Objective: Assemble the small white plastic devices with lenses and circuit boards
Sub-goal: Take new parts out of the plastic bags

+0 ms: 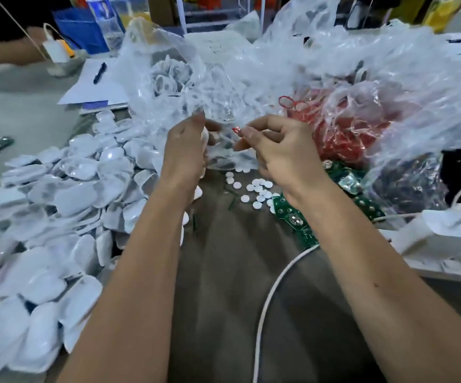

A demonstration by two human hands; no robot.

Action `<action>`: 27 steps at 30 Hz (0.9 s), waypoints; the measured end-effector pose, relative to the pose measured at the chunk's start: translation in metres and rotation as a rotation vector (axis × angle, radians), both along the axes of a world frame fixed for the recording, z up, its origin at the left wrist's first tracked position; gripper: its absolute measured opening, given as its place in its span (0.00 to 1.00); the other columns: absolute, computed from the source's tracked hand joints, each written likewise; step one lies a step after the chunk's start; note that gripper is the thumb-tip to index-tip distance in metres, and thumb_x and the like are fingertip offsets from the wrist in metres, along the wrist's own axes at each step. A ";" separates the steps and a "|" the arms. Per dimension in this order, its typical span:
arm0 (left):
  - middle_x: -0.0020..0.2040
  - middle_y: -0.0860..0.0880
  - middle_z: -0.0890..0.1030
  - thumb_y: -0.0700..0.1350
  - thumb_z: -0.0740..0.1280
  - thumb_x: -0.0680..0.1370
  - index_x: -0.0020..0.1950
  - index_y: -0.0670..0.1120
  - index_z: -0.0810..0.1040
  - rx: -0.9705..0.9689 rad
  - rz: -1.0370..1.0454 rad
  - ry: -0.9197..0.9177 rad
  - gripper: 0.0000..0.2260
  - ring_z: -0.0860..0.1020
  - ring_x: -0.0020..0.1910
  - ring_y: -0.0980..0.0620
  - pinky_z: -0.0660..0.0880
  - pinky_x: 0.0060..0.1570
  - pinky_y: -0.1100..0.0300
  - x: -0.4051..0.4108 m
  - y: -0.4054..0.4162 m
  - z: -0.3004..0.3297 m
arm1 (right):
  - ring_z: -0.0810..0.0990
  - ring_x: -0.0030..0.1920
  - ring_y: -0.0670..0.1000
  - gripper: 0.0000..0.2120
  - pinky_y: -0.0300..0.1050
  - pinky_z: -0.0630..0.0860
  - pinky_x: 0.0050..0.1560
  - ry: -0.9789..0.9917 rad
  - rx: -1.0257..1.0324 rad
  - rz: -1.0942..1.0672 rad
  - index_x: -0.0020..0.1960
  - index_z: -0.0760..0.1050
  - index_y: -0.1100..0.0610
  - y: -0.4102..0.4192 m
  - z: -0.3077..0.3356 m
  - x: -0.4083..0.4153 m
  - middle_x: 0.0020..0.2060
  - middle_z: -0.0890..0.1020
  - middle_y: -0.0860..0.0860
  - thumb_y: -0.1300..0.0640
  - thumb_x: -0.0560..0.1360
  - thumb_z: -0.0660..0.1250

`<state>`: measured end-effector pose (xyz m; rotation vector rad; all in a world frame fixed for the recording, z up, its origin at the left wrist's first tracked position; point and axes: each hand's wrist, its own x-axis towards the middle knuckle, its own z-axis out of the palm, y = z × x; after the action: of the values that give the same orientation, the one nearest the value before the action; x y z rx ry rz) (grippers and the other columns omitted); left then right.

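My left hand (186, 150) grips a small white plastic shell, mostly hidden behind the palm, with its edge showing at the fingers. My right hand (276, 150) is held just to the right, thumb and forefinger pinched together on something small and clear that I cannot make out. A heap of white plastic shells (58, 217) covers the table's left side. Small white round discs (257, 189) lie scattered below my hands. Green circuit boards (295, 219) lie under my right wrist.
Clear plastic bags (279, 67) pile up behind my hands, one holding red rings (342, 134). A white cable (273, 288) runs across the brown cloth. A white box (444, 233) sits at right. Papers with a pen (99, 73) and another person's arm (5, 53) are at far left.
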<state>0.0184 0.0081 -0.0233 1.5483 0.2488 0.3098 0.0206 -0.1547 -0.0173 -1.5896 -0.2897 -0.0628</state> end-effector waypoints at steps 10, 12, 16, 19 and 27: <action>0.38 0.50 0.80 0.41 0.71 0.80 0.47 0.45 0.84 -0.009 -0.337 0.016 0.03 0.63 0.28 0.55 0.59 0.25 0.65 -0.011 0.010 -0.003 | 0.88 0.39 0.51 0.15 0.43 0.83 0.41 -0.058 -0.195 0.014 0.50 0.76 0.52 -0.012 -0.020 0.002 0.39 0.88 0.50 0.60 0.71 0.81; 0.42 0.46 0.81 0.40 0.70 0.80 0.51 0.41 0.84 -0.012 -0.376 0.025 0.04 0.64 0.29 0.54 0.59 0.25 0.66 -0.009 0.012 -0.004 | 0.88 0.37 0.48 0.13 0.40 0.82 0.40 -0.063 -0.204 0.019 0.50 0.79 0.52 -0.012 -0.019 0.001 0.38 0.88 0.48 0.61 0.71 0.81; 0.44 0.44 0.82 0.38 0.70 0.80 0.51 0.40 0.84 -0.019 -0.392 0.005 0.04 0.69 0.31 0.54 0.62 0.25 0.66 -0.008 0.014 -0.004 | 0.84 0.33 0.43 0.10 0.38 0.81 0.38 -0.113 -0.226 -0.039 0.48 0.82 0.52 -0.010 -0.020 0.001 0.36 0.88 0.45 0.60 0.71 0.81; 0.44 0.42 0.81 0.35 0.70 0.79 0.50 0.40 0.84 0.009 -0.386 -0.008 0.03 0.72 0.33 0.53 0.67 0.28 0.64 -0.009 0.014 -0.005 | 0.83 0.34 0.43 0.07 0.37 0.78 0.37 -0.222 -0.259 -0.129 0.46 0.85 0.53 -0.008 -0.023 0.002 0.37 0.87 0.44 0.61 0.72 0.81; 0.38 0.38 0.81 0.32 0.75 0.75 0.48 0.35 0.84 0.158 -0.358 -0.191 0.03 0.78 0.32 0.50 0.78 0.35 0.60 -0.009 0.002 -0.008 | 0.70 0.25 0.52 0.03 0.37 0.66 0.27 -0.471 -0.307 -0.256 0.44 0.85 0.55 -0.010 -0.025 -0.001 0.36 0.84 0.43 0.61 0.73 0.78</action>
<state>0.0093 0.0103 -0.0310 1.6719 -0.2067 0.1958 0.0200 -0.1651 -0.0419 -1.9000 -0.4753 -0.6219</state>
